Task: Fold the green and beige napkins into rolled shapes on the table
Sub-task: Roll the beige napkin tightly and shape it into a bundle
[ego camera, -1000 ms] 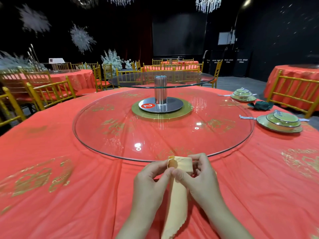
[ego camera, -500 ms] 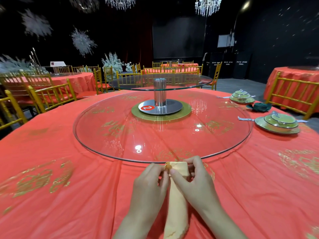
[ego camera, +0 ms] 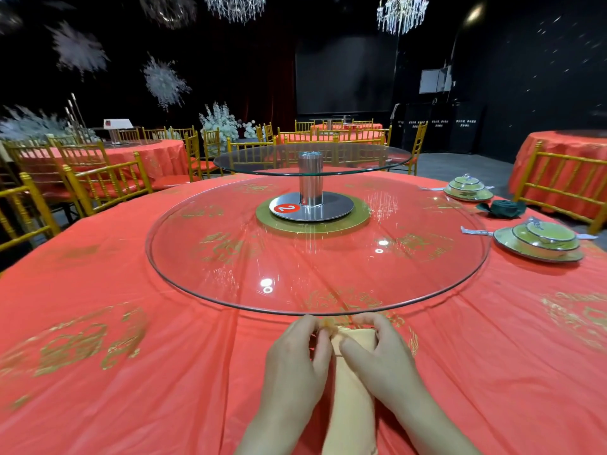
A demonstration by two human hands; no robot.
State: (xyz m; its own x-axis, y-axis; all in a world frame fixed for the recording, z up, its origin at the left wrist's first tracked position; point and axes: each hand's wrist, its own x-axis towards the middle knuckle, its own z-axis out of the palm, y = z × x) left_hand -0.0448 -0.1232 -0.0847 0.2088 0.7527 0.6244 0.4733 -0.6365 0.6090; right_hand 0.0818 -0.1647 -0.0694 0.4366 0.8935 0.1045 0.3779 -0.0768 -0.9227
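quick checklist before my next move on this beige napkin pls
1. Grip: left hand and right hand both pinch the far end of the beige napkin: ok.
2. Roll tightness: that end is blurred: cannot tell.
3. Strip lies straight toward you: ok.
4. Space ahead: the glass turntable rim sits just beyond your fingers: not ok, tight.
5. Other piece: green napkin lies shaped at far right: ok.

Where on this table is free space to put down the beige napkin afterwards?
Bare red tablecloth lies left of the left hand, nearer than the glass turntable's rim; another patch lies right of the right hand. Crowded: far right, where the green napkin sits between two dish stacks.
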